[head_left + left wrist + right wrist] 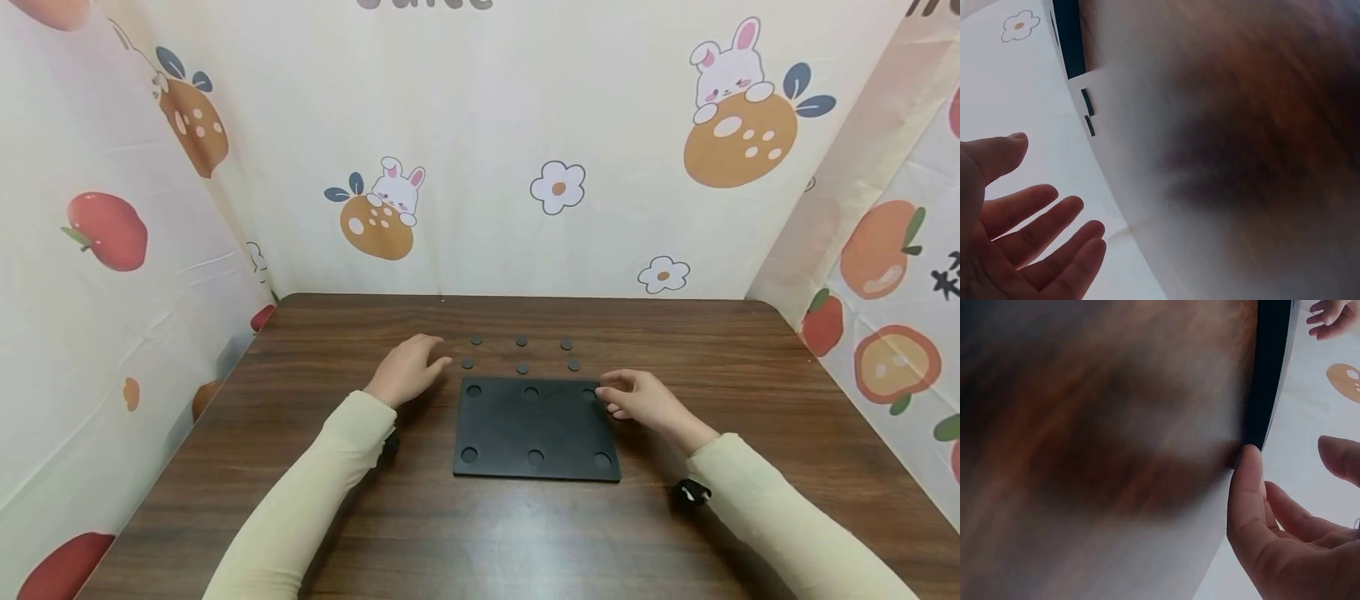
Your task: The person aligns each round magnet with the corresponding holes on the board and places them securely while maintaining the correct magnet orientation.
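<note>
A dark rectangular board [536, 425] with several shallow round recesses lies flat on the table. Behind it, small dark discs [522, 368] sit in two rows. My left hand [405, 369] is beside the leftmost discs, holding nothing. Its fingers and thumb are spread apart in the left wrist view, with the board [1069, 40] and thin disc edges [1087, 102] beyond them. At the board's far right corner is my right hand [641, 402]. One fingertip [1250, 456] meets the edge of the board [1270, 369] in the right wrist view, while the thumb stands away from it.
The brown wood table [337, 517] reaches back to a printed cloth [480, 242] hanging behind it. More printed cloth hangs along the left and right sides. Both forearms, in pale sleeves, cross the front of the table, with a dark band [690, 493] at the right wrist.
</note>
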{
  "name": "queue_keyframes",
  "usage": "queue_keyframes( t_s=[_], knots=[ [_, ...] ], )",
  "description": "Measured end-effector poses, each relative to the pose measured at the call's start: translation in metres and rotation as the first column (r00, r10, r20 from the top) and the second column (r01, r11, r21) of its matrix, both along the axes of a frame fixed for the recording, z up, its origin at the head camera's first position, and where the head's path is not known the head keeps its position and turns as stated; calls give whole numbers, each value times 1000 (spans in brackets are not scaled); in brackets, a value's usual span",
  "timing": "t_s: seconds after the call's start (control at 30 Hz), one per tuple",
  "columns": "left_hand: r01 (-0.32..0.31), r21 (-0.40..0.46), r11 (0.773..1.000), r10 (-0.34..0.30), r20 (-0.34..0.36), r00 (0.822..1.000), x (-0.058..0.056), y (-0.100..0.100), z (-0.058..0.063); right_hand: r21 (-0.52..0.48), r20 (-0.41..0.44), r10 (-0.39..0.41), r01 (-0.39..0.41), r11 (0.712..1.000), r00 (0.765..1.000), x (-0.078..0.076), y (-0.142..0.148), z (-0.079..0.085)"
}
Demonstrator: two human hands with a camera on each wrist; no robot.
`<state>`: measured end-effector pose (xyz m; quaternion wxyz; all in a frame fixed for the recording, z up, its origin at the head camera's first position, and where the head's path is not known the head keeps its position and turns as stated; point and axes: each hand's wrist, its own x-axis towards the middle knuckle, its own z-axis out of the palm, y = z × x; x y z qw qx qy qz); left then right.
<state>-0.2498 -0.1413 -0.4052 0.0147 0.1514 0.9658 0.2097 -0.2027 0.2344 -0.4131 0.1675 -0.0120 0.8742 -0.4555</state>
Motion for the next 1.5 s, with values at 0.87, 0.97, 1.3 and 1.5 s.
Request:
queue_keyframes(
  t_s=[0.87, 0.97, 1.3, 1.5],
  knots=[
    [83, -14, 996, -82, 95, 992, -16, 25, -8, 43, 54, 22, -24, 999, 998, 11, -1, -3],
    [89, -16, 996, -87, 98, 991, -18, 26, -9, 41, 50, 27, -29, 999, 998, 14, -1, -4],
    [77, -16, 997, -74, 122, 990, -24, 30, -9, 71, 43, 11, -14, 997, 999, 16, -3, -4],
    [77, -49, 996, -70, 131, 989, -22, 33, -7, 112, 21, 20, -22, 993, 1000, 17, -5, -5]
  ],
)
